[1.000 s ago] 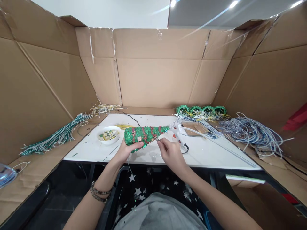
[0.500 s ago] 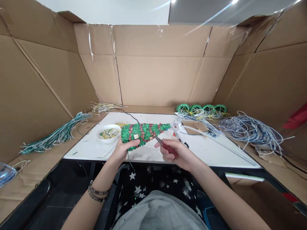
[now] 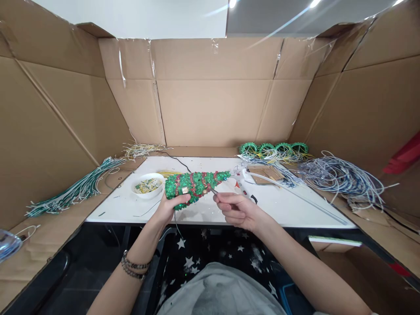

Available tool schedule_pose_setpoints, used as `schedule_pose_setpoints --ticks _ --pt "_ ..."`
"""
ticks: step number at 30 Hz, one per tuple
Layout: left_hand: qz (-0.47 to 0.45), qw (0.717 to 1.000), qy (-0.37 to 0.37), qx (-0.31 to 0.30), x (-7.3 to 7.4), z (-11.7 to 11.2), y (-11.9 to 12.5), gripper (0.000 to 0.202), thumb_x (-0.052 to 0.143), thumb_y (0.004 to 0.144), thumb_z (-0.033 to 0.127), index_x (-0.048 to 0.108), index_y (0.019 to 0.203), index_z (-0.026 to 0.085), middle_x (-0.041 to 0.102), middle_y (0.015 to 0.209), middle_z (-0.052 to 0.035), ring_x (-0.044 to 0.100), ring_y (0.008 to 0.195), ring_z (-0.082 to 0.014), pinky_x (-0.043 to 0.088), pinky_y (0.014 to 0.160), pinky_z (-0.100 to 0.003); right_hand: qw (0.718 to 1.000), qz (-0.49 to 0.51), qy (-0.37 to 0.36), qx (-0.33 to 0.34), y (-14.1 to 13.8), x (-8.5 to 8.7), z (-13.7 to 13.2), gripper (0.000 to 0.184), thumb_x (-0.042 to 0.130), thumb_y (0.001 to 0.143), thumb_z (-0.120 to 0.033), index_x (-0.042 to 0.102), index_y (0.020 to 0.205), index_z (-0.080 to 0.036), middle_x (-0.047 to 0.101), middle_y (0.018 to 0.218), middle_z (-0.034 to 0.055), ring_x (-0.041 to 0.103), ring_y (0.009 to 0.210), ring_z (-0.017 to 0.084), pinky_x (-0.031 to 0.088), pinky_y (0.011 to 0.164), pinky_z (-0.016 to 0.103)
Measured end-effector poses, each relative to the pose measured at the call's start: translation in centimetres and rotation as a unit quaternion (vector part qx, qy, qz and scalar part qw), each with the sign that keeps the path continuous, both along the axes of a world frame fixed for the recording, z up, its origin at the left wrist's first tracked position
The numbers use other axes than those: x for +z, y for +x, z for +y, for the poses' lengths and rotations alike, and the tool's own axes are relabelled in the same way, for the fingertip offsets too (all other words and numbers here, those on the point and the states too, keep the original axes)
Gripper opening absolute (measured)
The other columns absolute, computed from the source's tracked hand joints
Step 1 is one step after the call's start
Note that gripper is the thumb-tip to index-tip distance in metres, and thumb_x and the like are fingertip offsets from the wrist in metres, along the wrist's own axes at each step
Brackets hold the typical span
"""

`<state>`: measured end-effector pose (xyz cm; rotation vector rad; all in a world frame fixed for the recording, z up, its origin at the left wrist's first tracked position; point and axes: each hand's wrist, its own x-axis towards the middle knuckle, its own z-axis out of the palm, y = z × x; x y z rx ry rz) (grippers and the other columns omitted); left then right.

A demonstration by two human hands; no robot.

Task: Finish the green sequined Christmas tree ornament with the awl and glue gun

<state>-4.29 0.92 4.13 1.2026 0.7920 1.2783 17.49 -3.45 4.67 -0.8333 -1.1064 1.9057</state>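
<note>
A small green tinsel Christmas tree (image 3: 200, 180) with red garland and a little gold box (image 3: 185, 190) lies on its side above the table, its tip pointing right. My left hand (image 3: 170, 205) is wrapped round its wide base, thumb on the near side. A thin wire hangs below the base. My right hand (image 3: 238, 209) is closed on a pointed metal tool (image 3: 214, 191). The tool's tip meets the tree's lower edge, near a gold bauble. My fingers hide its red handle.
A white bowl (image 3: 134, 188) of cut wire pieces stands left on the white table (image 3: 118, 205). Green-white wires (image 3: 78, 186) lie far left. Green tinsel rings (image 3: 274, 149) and a glue gun (image 3: 244, 175) are right of centre, a tangled wire coil (image 3: 341, 177) further right. Cardboard walls (image 3: 216, 109) surround the table.
My right hand has turned, so the red handle is now hidden behind the fingers. The tree has tilted slightly, its base lower, still in my left hand.
</note>
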Motion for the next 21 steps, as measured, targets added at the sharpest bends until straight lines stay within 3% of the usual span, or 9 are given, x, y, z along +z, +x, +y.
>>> schedule_pose_setpoints --ticks 3,6,12,16,21 --pt "0.012 1.0 0.004 -0.004 -0.2 0.1 0.2 0.04 0.085 0.05 0.029 0.072 0.086 0.015 0.074 0.079 -0.006 0.066 0.069 -0.0229 0.051 0.058 -0.031 0.995 -0.06 0.054 -0.063 -0.6 -0.4 -0.3 0.035 0.073 0.071 -0.045 0.05 0.073 -0.02 0.039 0.048 -0.013 0.011 0.03 0.0 0.005 0.033 0.02" --pt "0.024 1.0 0.006 -0.004 -0.2 0.1 0.3 0.041 0.086 0.051 0.027 0.073 0.088 0.016 0.076 0.083 -0.0057 0.067 0.072 -0.0225 0.052 0.063 -0.031 0.974 -0.14 0.123 -0.126 -1.0 -0.6 -0.4 0.034 0.07 0.072 -0.047 0.051 0.067 -0.02 0.041 0.047 -0.0102 0.018 0.033 0.002 0.008 0.037 0.022" --pt "0.039 0.999 0.029 0.009 0.0 -0.1 0.5 0.039 0.089 0.049 0.025 0.073 0.084 0.018 0.075 0.081 -0.0037 0.068 0.079 -0.0249 0.054 0.07 -0.033 0.879 -0.287 0.283 -0.255 -1.5 -1.1 -0.2 0.037 0.064 0.074 -0.036 0.039 0.052 -0.021 0.031 0.05 -0.0061 0.026 0.053 0.009 0.016 0.052 0.027" --pt "0.041 0.999 0.032 0.013 0.1 0.0 0.7 0.036 0.087 0.05 0.024 0.072 0.082 0.018 0.075 0.082 -0.0032 0.068 0.082 -0.0251 0.053 0.076 -0.034 0.831 -0.347 0.336 -0.275 -1.7 -1.6 -0.2 0.033 0.056 0.08 -0.035 0.039 0.055 -0.021 0.031 0.051 -0.0051 0.027 0.054 0.011 0.017 0.054 0.028" --pt "0.035 0.998 0.023 0.041 0.2 -0.1 1.0 0.029 0.085 0.048 0.023 0.072 0.073 0.017 0.072 0.075 -0.0009 0.065 0.075 -0.021 0.052 0.073 -0.031 0.794 -0.385 0.371 -0.289 -2.0 -1.6 -0.3 0.028 0.05 0.084 -0.033 0.042 0.059 -0.022 0.034 0.051 -0.0046 0.029 0.051 0.011 0.02 0.054 0.028"
